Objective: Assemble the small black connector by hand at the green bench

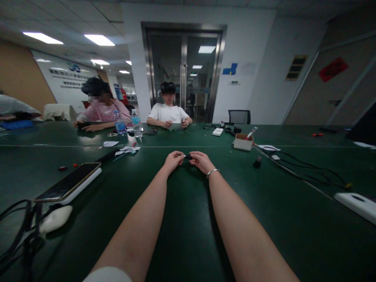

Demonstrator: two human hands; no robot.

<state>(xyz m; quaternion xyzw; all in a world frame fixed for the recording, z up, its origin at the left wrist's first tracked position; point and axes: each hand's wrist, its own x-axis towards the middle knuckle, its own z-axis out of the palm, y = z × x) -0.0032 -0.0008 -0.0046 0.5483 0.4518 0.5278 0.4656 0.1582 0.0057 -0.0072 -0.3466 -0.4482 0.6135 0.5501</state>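
Observation:
Both my hands meet over the middle of the dark green table (188, 219). Between them is a small black object (187, 156) with a pale end on its left side. The fingertips of my left hand (175, 159) pinch that pale end. My right hand (200, 160), with a silver bracelet (213, 172) at the wrist, pinches the black part. What exactly the object is, I cannot make out.
A phone (70, 182) on a white box and cables lie at left. Farther off stand two water bottles (136, 124). At right are a small box (243, 142), a black item (257, 161), cables and a white device (357, 205). Two people sit opposite.

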